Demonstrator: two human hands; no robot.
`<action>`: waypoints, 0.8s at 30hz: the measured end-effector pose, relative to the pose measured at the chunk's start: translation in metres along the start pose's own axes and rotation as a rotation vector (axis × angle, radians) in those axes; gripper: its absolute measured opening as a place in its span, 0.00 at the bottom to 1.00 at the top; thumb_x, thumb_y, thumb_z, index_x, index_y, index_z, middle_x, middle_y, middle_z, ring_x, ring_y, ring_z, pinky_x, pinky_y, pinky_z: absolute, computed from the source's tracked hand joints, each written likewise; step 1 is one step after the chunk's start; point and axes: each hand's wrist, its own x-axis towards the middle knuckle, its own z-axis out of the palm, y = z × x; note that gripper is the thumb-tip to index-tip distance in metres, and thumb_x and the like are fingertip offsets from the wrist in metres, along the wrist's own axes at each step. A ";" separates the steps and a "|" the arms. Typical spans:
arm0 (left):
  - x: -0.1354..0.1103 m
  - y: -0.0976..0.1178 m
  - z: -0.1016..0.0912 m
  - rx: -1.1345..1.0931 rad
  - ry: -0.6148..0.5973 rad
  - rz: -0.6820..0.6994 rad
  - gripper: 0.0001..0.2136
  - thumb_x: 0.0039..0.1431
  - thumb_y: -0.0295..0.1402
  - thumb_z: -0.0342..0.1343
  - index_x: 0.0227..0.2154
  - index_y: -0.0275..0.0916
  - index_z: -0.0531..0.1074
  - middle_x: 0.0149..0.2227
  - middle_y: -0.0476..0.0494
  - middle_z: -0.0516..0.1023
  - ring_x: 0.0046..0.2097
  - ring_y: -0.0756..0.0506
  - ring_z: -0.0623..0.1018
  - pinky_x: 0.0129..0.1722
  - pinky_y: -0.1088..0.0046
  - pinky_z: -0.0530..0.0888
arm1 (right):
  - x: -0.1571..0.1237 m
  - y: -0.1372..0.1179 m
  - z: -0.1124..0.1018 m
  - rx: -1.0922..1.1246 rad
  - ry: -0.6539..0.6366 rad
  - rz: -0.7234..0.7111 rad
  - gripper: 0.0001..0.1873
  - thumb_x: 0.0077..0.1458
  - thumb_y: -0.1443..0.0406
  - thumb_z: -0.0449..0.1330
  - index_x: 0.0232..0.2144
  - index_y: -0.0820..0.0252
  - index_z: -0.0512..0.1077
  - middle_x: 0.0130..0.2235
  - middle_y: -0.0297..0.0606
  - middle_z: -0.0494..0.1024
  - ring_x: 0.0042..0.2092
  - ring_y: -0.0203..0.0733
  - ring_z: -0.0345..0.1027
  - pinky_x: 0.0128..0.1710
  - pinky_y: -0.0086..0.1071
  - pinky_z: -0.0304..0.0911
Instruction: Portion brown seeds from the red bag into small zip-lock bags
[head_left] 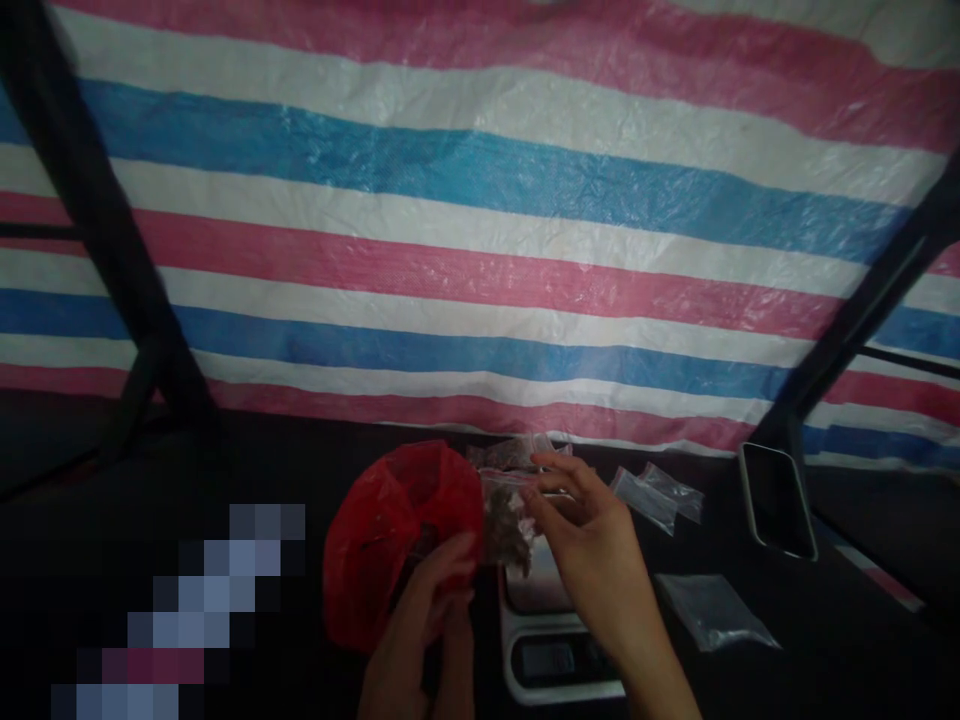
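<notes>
My right hand [589, 525] is closed on the edge of a small clear zip-lock bag [506, 525] with dark, crumbly-looking contents. This bag hangs over the upper left of a digital scale [514, 655], whose plate is partly hidden by my hand. At the right side of a red plastic bag [360, 560], my left hand [431, 610] has its fingers curled together. Its fingertips are near the zip-lock bag, and what they grip is hidden. The red bag stands with its mouth open, and its contents are too dark to make out.
Behind my right hand lies another filled zip-lock bag [499, 455]. Flat clear bags [649, 495] and a larger one [716, 610] lie to the right, with a phone [778, 500] beyond. Dark frame bars [112, 210] slant at both sides before a striped tarp [480, 230].
</notes>
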 end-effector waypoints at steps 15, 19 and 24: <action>0.034 -0.006 -0.031 -0.311 0.037 -0.470 0.29 0.53 0.47 0.69 0.55 0.35 0.79 0.21 0.54 0.75 0.24 0.50 0.70 0.24 0.75 0.67 | -0.009 0.019 0.070 -0.162 -0.148 0.138 0.11 0.54 0.64 0.64 0.40 0.58 0.79 0.33 0.38 0.87 0.36 0.48 0.83 0.34 0.33 0.71; 0.030 -0.002 -0.039 -0.245 0.008 -0.504 0.30 0.54 0.45 0.68 0.58 0.36 0.77 0.23 0.54 0.76 0.25 0.49 0.72 0.25 0.74 0.68 | -0.012 0.015 0.087 -0.266 -0.149 0.168 0.07 0.55 0.68 0.63 0.34 0.58 0.82 0.35 0.40 0.88 0.38 0.48 0.84 0.37 0.34 0.73; 0.029 -0.019 -0.047 -0.374 0.028 -0.565 0.33 0.54 0.45 0.67 0.60 0.34 0.74 0.23 0.52 0.79 0.24 0.47 0.75 0.26 0.71 0.70 | -0.013 0.010 0.097 -0.350 -0.121 0.173 0.08 0.53 0.69 0.64 0.32 0.56 0.85 0.37 0.40 0.89 0.40 0.50 0.84 0.41 0.35 0.75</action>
